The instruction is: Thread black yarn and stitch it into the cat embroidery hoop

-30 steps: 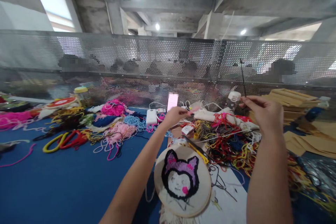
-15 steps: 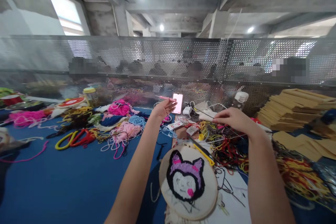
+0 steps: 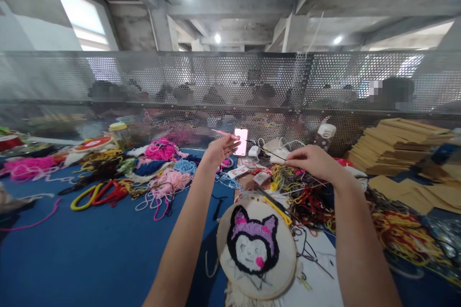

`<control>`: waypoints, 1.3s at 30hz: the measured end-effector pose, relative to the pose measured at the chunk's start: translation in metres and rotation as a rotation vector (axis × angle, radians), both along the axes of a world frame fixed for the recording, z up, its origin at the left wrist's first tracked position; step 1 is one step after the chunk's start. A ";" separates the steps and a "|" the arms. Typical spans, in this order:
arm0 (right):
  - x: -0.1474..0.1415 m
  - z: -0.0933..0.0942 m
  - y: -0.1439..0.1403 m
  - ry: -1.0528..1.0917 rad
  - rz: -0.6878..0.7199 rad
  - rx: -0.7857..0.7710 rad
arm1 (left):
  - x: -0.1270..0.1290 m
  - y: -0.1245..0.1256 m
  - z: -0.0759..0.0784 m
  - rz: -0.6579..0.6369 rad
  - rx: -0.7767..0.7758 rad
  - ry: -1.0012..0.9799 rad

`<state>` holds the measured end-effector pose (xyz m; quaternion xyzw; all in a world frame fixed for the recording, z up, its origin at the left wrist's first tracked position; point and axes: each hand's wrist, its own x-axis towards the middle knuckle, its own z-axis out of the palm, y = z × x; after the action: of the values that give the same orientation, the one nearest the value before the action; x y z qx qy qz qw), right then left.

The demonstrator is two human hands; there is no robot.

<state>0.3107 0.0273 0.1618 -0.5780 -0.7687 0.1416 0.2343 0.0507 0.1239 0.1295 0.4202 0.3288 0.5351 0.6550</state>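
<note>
My left hand is raised beyond the hoop and pinches a pink punch needle, its thin tip pointing left. My right hand grips a strand of black yarn between thumb and fingertips. The strand runs from near my left fingers to my right ones, and a thin pale line, perhaps a wire, sticks out below the right hand. Below both hands lies an embroidery hoop with cream cloth, bearing a black, purple and white hooded face with pink patches. Behind the left fingers a phone stands upright, lit.
Yellow- and red-handled scissors lie left among yarn heaps. A yellow cutter touches the hoop's far side. Tangled yarn, a bottle and stacked brown envelopes are at right. A perforated metal screen closes off the back.
The black strand now stretches farther left, to near my left fingers. Both hands keep their grips and nearly their places. The whole view has shifted slightly.
</note>
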 end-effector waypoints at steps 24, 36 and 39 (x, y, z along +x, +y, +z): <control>-0.025 0.000 -0.004 0.103 0.043 0.316 | -0.003 -0.023 0.025 0.004 0.385 0.063; -0.018 0.003 -0.009 0.171 0.037 0.327 | -0.004 -0.040 0.039 0.097 0.369 -0.071; -0.018 0.002 -0.007 0.157 0.047 0.326 | -0.003 -0.041 0.040 0.060 0.365 -0.048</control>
<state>0.2925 0.0202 0.1636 -0.5013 -0.7742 0.0650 0.3808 0.0478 0.0832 0.1696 0.5092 0.2231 0.6148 0.5594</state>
